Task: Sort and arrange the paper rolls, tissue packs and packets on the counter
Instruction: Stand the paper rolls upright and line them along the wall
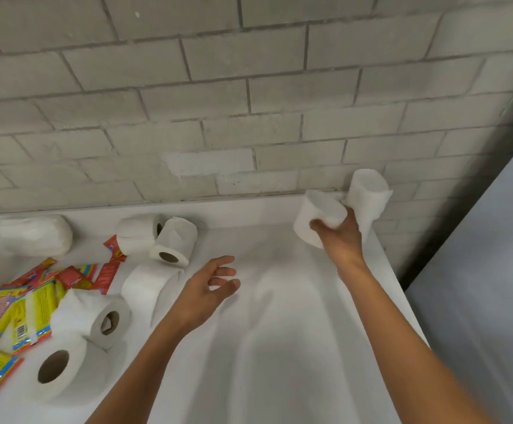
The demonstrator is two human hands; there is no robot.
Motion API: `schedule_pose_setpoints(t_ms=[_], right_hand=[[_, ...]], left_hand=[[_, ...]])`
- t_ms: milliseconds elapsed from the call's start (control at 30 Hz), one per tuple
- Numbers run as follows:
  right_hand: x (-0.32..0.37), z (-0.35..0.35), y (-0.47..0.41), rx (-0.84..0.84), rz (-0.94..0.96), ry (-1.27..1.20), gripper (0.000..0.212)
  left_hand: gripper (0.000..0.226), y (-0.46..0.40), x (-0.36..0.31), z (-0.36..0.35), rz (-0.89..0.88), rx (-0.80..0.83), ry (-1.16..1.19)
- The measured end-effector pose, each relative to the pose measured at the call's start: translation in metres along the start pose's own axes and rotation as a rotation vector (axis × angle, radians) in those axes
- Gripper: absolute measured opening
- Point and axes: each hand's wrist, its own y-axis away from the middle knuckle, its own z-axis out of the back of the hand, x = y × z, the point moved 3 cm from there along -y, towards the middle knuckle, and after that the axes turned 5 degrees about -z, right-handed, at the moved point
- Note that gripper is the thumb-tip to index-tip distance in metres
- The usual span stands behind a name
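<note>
A large white paper roll with a dark hollow core [57, 370] lies on its side at the near left of the white cloth-covered table [279, 332], touching a second white roll [102, 319] just behind it. Left of them spread yellow plastic packets with red and blue edges [10, 319], and behind those lie small red sachets [89, 276]. Further back three more white rolls [163, 243] cluster, with a white wrapped tissue pack [34, 235] near the grey brick wall [218, 87]. The left hand [209, 289] hovers released over bare cloth, fingers spread, just right of the rolls. The right hand [340, 237] is raised at the far right corner, grasping two white paper rolls [340, 206] pressed together.
</note>
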Motion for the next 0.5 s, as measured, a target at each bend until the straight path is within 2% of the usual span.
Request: schedule_pose_setpoints(t_ms=[167, 500], right_hand=[[0.006, 0.004, -0.046, -0.126, 0.022, 0.054, 0.077], [0.007, -0.002, -0.079, -0.219, 0.128, 0.154, 0.074]], left_hand=[[0.036, 0.005, 0.022, 0.017, 0.065, -0.036, -0.007], [0.034, 0.012, 0.050, 0.040, 0.128, -0.080, 0.015]])
